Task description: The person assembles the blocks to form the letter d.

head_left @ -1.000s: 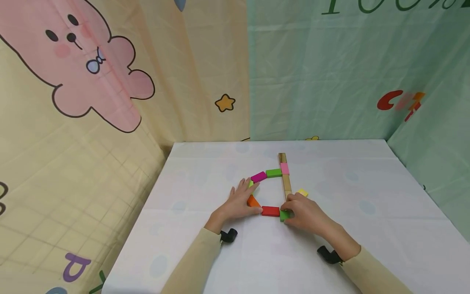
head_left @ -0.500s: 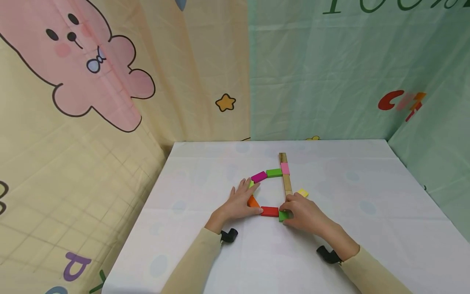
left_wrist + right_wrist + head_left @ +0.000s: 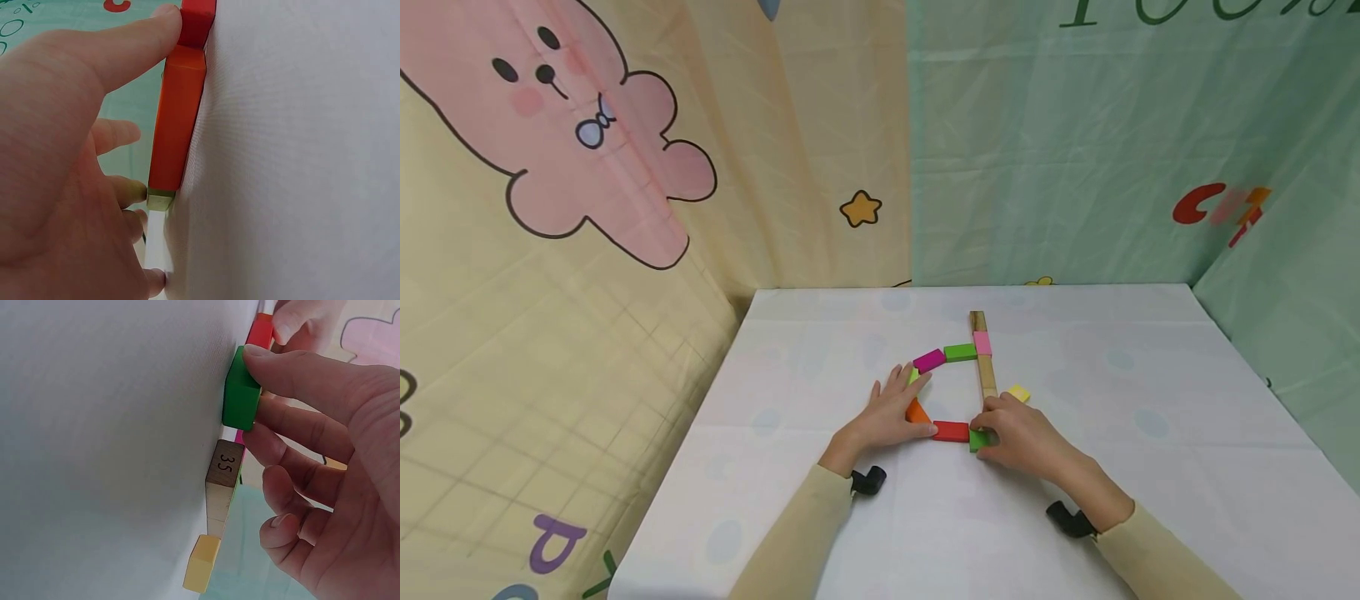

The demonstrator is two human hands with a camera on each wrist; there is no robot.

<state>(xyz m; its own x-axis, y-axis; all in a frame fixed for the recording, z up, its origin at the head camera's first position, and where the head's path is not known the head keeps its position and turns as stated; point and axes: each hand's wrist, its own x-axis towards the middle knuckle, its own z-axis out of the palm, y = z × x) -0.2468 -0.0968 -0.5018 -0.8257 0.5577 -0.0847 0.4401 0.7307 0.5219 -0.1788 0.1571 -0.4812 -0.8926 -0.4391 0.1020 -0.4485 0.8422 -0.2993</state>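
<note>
My right hand (image 3: 1018,435) pinches a green wooden block (image 3: 241,394) between thumb and fingers at the near right of a ring of colored blocks. Its left end meets a red block (image 3: 951,432). My left hand (image 3: 891,414) lies spread over the ring's left side, its thumb tip against the red block's left end. Beneath that hand are an orange block (image 3: 178,119) and a lime block (image 3: 913,375), partly covered. A magenta block (image 3: 929,360) and a second green block (image 3: 959,353) make up the far side. Wooden blocks (image 3: 986,375) run along the right.
A pink block (image 3: 982,342) sits within the wooden row, which extends beyond the ring at the far end. Beside my right knuckles lies a yellow block (image 3: 1019,392). The white tabletop (image 3: 760,517) reaches back to hanging printed curtains (image 3: 1045,167).
The green block in my right hand and the red block have shifted very slightly left against the orange one. Otherwise both hands hold nearly the same pose.
</note>
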